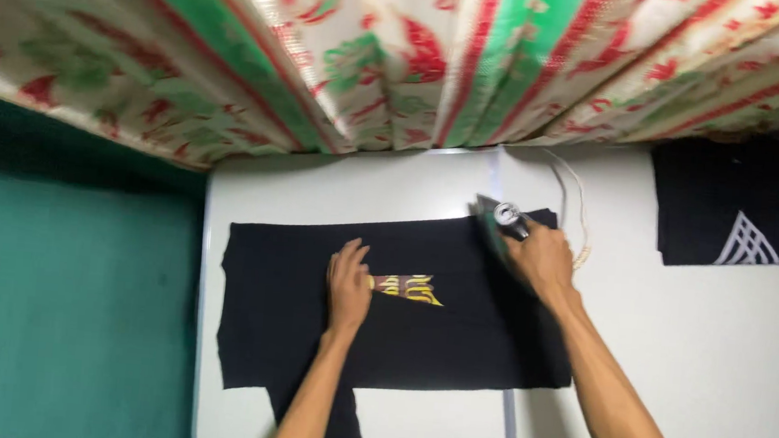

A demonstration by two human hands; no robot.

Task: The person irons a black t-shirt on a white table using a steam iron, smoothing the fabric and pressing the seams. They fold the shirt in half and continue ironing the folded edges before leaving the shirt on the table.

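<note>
A black cotton T-shirt [454, 335] lies spread flat across a white rectangular table [721, 366], its printed side up, with a yellow and white graphic print [410, 288] near the middle of the cloth. The left hand [348, 283] rests palm down on the shirt, fingers stretched out and together, its fingertips pointing away from the person and its edge touching the left end of the print. It grips nothing; it simply presses the fabric flat.

The right hand [544, 259] is closed around the handle of a dark green electric iron [498, 222], which sits on the upper right part of the shirt, close to its far edge. The iron's silvery top part shows just beyond the knuckles, though the sole is hard to make out from this angle, so it probably lies flat on the cloth. A thin pale cord [579, 206] runs from behind the iron over the bare table surface towards the far side.

To the right, well apart from the hands, a second black garment with a white web-like print [745, 243] lies folded on the same table. Above the table hangs a draped cloth patterned in red, green and cream [402, 53], and a plain green wall [58, 304] fills the left side.
</note>
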